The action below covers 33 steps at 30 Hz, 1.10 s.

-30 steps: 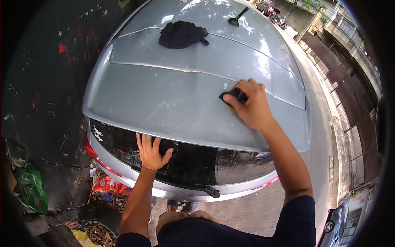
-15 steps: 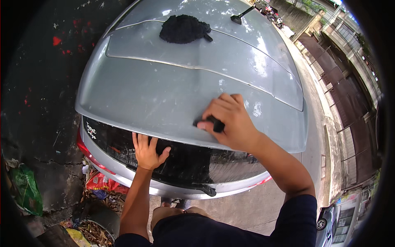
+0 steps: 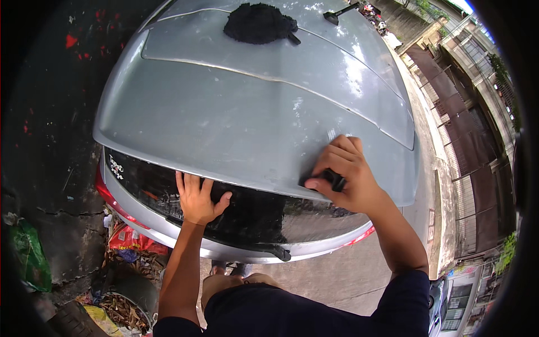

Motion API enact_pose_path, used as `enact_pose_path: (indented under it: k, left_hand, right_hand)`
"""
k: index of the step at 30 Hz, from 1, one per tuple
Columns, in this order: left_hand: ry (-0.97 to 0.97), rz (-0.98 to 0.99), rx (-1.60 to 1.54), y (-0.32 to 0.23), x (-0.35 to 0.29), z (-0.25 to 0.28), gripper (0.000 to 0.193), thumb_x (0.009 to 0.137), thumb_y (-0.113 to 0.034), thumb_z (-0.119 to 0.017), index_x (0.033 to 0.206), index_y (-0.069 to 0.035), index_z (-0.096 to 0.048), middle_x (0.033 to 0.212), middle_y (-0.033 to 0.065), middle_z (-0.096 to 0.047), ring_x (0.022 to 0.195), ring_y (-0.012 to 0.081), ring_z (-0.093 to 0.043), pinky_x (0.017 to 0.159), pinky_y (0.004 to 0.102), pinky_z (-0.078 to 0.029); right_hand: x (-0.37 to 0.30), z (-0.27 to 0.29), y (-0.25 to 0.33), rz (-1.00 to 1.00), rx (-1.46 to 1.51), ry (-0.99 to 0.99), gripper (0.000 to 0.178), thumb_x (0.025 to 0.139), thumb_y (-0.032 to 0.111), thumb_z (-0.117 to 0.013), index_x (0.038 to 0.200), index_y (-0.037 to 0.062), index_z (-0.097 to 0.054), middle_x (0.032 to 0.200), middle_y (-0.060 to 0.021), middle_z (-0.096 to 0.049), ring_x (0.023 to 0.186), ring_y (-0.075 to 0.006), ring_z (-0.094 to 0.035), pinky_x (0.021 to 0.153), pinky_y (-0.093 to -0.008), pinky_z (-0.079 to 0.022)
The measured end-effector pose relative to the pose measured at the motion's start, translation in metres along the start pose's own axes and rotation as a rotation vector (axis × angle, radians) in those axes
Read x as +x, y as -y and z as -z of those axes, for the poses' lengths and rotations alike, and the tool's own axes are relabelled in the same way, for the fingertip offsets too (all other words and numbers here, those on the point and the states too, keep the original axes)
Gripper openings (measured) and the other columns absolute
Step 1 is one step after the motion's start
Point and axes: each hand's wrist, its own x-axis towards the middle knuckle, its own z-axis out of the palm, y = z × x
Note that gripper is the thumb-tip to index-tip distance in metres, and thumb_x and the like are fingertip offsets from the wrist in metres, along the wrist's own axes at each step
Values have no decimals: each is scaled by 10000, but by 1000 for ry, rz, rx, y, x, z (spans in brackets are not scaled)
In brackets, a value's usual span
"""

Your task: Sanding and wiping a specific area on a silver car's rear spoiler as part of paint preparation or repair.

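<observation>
A silver-grey car roof (image 3: pixel 224 118) with a rear spoiler lip lies in front of me. My right hand (image 3: pixel 351 174) is closed round a small black pad-like block (image 3: pixel 335 181), pressed to the roof near its rear right edge; the fingers partly hide the block, so its exact kind does not show. Pale streaks mark the paint just beyond it. My left hand (image 3: pixel 200 197) lies with fingers apart, tips at the spoiler's rear edge and palm over the dark rear window (image 3: pixel 258 216). Farther up the roof rests a fuzzy black duster (image 3: pixel 260 24) with a short stub of handle.
A black antenna (image 3: pixel 339 12) stands on the far roof. The rear wiper (image 3: pixel 275 251) crosses the window bottom. Bagged rubbish (image 3: pixel 132 238) and a round bin of dry leaves (image 3: pixel 126 312) are at lower left. A dark wall flanks the left; a brown gate (image 3: pixel 460 123) lines the right.
My right hand has slid right and slightly nearer along the roof with the black block. My left hand keeps its place on the rear edge. The view has shifted a little.
</observation>
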Motion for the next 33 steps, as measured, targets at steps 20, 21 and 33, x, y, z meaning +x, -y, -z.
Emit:
enact_pose_path:
  k: [20,21,33]
  left_hand:
    - [-40,8,-59,-13,10,-6,702,896,-580,-743,1342,-44,-665,1436,220,-582,1392,480,-503,1204,725,-274]
    - [-39,11,-41,-8,7,-3,702,896,-580,-743,1342,-44,-665,1436,220,-582,1392,480,-503,1204,725,-274]
    - [-56,14,-47,-6,4,-3,697,887,-554,-754,1350,-42,-659,1436,223,-587,1406,494,-494,1204,723,-280]
  right_hand:
    - [95,-3,-36,-27,-389,-284,276,807,254,-919,869,112,-691,799,-27,-610,859,-259,-572,867,-407,-365]
    - [92,-10,-31,-18,-374,-289,276,807,254,-919,869,112,-691,799,-27,-610,859,-259,-572,867,-407,-365]
    - [84,-22,-23,-31,-269,-272,297,814,293,-905,854,118,-668,818,-7,-642,835,-265,-566,857,-419,-361]
